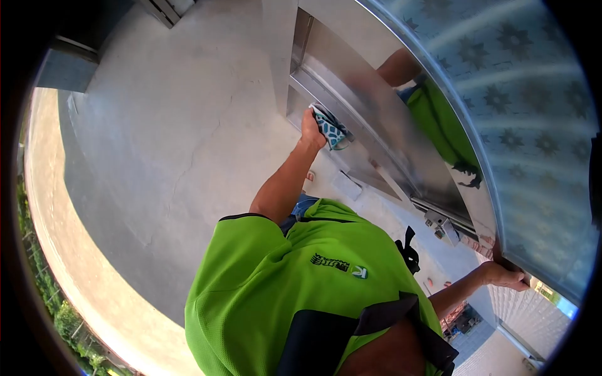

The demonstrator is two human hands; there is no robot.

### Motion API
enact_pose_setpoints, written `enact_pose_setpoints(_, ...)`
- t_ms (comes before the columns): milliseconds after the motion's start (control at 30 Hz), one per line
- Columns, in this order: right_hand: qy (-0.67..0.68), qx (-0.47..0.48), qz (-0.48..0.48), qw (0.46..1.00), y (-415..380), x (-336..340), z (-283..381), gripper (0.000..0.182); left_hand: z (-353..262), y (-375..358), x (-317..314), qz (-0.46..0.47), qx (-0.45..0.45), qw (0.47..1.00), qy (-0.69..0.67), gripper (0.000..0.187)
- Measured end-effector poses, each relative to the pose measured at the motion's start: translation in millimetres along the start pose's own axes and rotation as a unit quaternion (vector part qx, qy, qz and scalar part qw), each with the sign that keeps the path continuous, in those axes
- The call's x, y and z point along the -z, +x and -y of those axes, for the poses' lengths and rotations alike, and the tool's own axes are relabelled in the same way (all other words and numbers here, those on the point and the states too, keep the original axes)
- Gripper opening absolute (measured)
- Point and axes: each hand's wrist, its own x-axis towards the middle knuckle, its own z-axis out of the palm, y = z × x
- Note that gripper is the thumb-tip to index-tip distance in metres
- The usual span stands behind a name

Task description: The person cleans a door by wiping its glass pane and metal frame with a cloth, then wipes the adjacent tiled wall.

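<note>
My left hand (313, 130) holds a folded cloth (330, 130) with a teal and white pattern. The cloth lies against the lower part of a shiny metal door (351, 81), beside a raised frame strip. At the right, my right hand (506, 276) has its fingers wrapped round the door's edge, partly hidden behind it. A patterned glass pane (501, 100) fills the door's upper part. A green shirt and an arm are reflected in the metal.
A metal lock (441, 227) sticks out from the door's edge. Grey concrete floor (169, 125) spreads to the left, with a sunlit strip (81, 276) and green plants (66, 323) beyond. A white tiled surface (523, 316) stands at the lower right.
</note>
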Motion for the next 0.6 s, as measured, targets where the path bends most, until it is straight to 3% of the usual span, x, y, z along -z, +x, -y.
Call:
enact_pose_setpoints(67,0.003,-0.012,-0.005,1.000,-1,-1,6,0.057,35,-24,-3,0.002,0.066,0.998,0.026,0.044)
enact_pose_setpoints(133,-0.012,0.027,0.001,1.000,1,2,3,0.053,63,-46,-8,-0.053,0.064,0.995,0.055,0.046)
enact_pose_setpoints(267,-0.001,0.024,0.023,0.999,6,9,-7,0.054,34,-52,-17,-0.019,0.100,0.994,0.046,0.043)
enact_pose_setpoints(400,0.006,0.014,0.011,1.000,-2,-4,11,0.062,-6,-13,-11,-0.038,-0.063,0.997,-0.023,0.037)
enact_pose_setpoints(467,0.006,0.005,0.020,1.000,-5,-7,17,0.069,-35,-27,-35,-0.109,-0.146,0.983,-0.020,0.031)
enact_pose_setpoints(500,0.000,0.001,0.012,1.000,-6,-8,17,0.070,-43,-16,-28,-0.107,-0.146,0.983,-0.020,0.031)
enact_pose_setpoints(567,-0.003,-0.001,0.003,1.000,-7,-7,17,0.070,-50,14,-9,-0.077,-0.317,0.934,0.144,0.038)
enact_pose_setpoints(600,-0.019,-0.005,0.005,1.000,-6,-6,17,0.071,-47,5,-22,-0.076,-0.319,0.934,0.143,0.038)
